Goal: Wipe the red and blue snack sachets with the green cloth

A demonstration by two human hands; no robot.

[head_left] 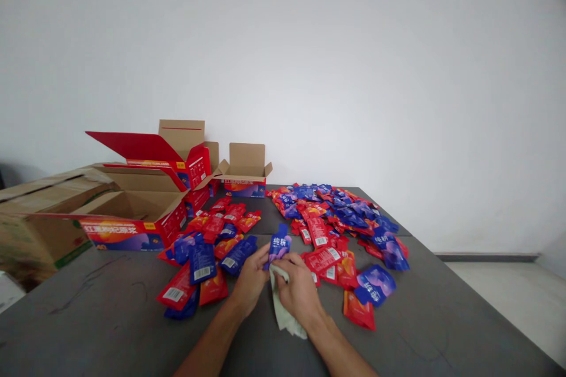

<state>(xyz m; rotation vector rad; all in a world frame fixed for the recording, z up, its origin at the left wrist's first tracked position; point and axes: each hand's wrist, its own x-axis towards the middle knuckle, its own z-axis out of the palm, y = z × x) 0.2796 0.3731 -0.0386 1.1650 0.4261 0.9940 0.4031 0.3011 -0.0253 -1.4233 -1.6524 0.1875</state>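
Note:
A blue pouch point(280, 243) with white lettering stands upright between my hands, above the front middle of the dark table. The fingers of my left hand point(253, 274) are closed on its left side. My right hand point(297, 287) grips a pale cloth point(283, 315) against the lower part of the pouch, and the cloth's end hangs down toward the tabletop. Red and blue pouches point(202, 262) lie in a loose group to the left of my hands. Just right of my right hand are more red pouches point(325, 258) and a blue one point(375, 284).
Open red printed cartons point(126, 234) stand at the left, with another open carton point(244, 187) at the back. Large brown boxes point(39, 235) sit at the far left. A big pile of pouches point(345, 206) covers the table's back right, near its right edge.

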